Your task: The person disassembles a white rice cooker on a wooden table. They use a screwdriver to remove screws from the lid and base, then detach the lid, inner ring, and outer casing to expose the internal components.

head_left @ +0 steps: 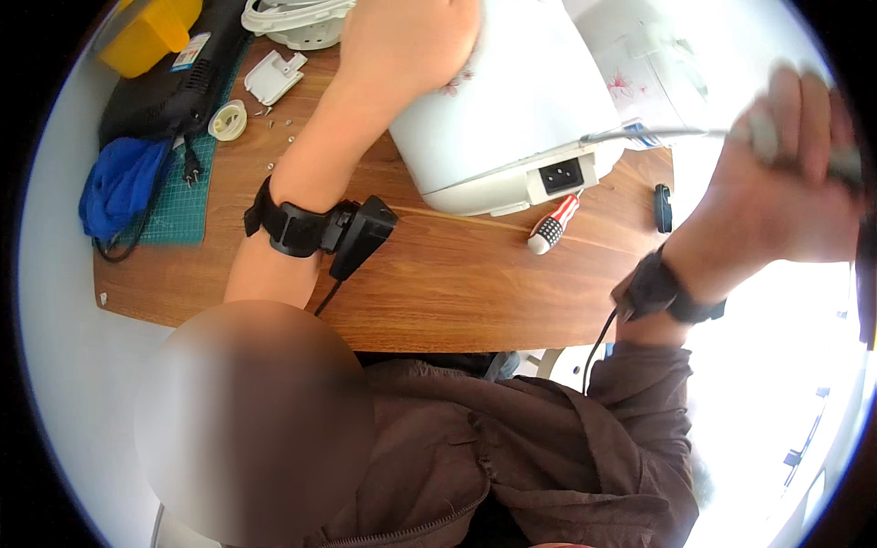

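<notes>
A white appliance housing (512, 110) with printed flowers lies on the wooden table, its black power socket (561, 174) facing my side. My left hand (411, 41) rests against its upper left part; the fingers are hidden at the frame's top edge. To the right, my right hand (795, 173), a little blurred, is closed around the pale handle of a tool with a long thin metal shaft (676, 133). The shaft's tip meets the housing's edge just above the socket. Below the socket lies a red and white screwdriver (554, 224) with a checkered grip end.
Left of my arm lie a white plastic cover (274, 78), a cream round cap (228, 120) and several small screws. A green cutting mat (187, 215) bears a blue cloth (123, 187). Behind are a yellow bin (151, 36) and white ring-shaped part (297, 23). A small black object (662, 208) lies right.
</notes>
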